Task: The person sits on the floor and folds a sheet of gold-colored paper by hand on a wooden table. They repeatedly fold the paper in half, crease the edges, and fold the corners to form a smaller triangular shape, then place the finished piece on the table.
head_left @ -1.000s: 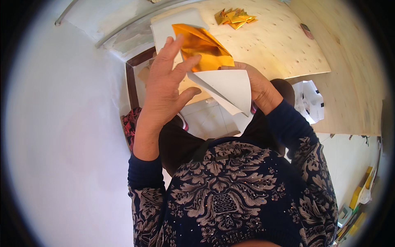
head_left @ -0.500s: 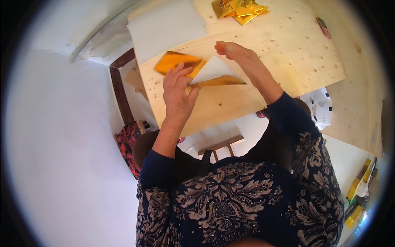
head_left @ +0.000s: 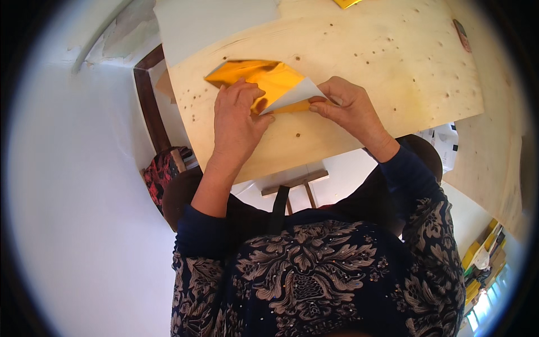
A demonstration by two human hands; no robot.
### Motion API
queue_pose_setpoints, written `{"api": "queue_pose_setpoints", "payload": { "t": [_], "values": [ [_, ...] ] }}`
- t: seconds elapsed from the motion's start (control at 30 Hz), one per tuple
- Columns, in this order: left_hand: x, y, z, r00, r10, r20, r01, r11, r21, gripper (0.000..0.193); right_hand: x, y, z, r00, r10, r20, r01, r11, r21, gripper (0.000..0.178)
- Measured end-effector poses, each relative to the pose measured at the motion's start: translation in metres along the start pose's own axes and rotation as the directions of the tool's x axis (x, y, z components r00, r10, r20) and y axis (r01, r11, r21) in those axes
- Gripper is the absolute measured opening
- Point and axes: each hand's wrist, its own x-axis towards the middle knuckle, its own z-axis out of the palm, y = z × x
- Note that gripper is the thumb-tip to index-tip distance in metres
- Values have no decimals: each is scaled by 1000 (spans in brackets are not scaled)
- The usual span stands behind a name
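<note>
A sheet of shiny gold paper (head_left: 281,82) with a pale back lies partly folded on the wooden table, its white underside showing as a triangle near the right corner. With fingers bent over its left part, my left hand (head_left: 238,115) presses the paper down, thumb along the near edge. At the paper's right corner my right hand (head_left: 347,106) pinches the tip between thumb and fingers. My left fingers hide some of the folds.
The light wooden tabletop (head_left: 393,78) carries a large pale sheet (head_left: 213,25) at the far left. A bit of gold folded paper (head_left: 347,2) shows at the far edge of view. A small dark red object (head_left: 462,35) lies at the right.
My right hand has come down and in to grip the right corner of the paper. The gold flap has swung over, covering much of the white. The view has shifted.
</note>
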Motion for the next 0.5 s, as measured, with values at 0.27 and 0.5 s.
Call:
{"api": "queue_pose_setpoints", "payload": {
  "t": [0.27,0.5],
  "values": [
    [7,18,-30,996,-39,-80,25,986,-165,52,7,-28,-8,998,-57,-19,57,998,20,16],
    [5,76,-89,990,-141,2,130,908,-398,40,-10,-88,-30,969,-140,205,65,940,334,11]
  ]
}}
